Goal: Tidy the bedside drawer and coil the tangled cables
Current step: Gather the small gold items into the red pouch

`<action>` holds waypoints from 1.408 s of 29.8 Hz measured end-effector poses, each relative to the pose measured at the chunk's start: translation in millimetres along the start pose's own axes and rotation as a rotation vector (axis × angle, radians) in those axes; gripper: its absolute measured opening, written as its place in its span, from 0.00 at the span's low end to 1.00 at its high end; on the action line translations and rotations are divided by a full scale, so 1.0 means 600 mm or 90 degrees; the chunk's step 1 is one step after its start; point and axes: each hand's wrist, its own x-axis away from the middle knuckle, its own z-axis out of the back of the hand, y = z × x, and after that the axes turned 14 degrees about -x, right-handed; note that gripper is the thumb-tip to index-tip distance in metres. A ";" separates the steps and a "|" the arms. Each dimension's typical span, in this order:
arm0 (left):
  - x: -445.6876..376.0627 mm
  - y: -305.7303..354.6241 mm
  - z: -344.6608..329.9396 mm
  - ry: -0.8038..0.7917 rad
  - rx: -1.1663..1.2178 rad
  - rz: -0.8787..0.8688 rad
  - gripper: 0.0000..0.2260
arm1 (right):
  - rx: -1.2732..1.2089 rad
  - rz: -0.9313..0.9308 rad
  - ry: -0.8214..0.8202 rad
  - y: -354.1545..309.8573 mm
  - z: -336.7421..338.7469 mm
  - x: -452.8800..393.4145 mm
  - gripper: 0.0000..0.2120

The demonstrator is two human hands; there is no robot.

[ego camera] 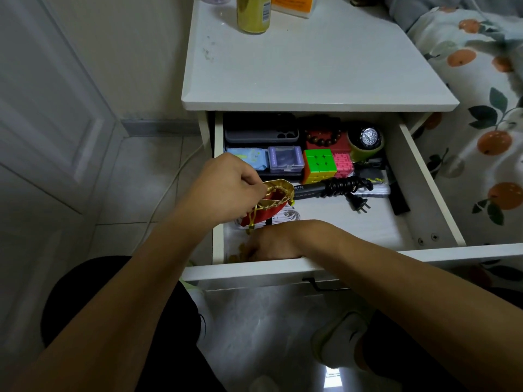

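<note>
The white bedside drawer (430,176) stands pulled open. My left hand (226,185) pinches the gold rim of a small red drawstring pouch (271,203) and holds it open above the drawer's front left. My right hand (271,246) reaches down into the front left corner, where small golden items (240,248) lie; its fingers are hidden behind the drawer front. A coiled white cable (288,215) lies under the pouch. A black hair tool with its cord wound up (339,186) lies across the middle.
At the back of the drawer lie phone cases (260,134), a bead bracelet (322,137), a watch on a green roll (368,140), a cube puzzle (319,164) and small boxes (285,158). A yellow can (253,12) stands on the nightstand top. The bed is on the right.
</note>
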 end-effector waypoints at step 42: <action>-0.001 -0.017 0.007 0.015 -0.014 -0.012 0.11 | -0.051 0.007 0.068 -0.005 0.003 0.013 0.17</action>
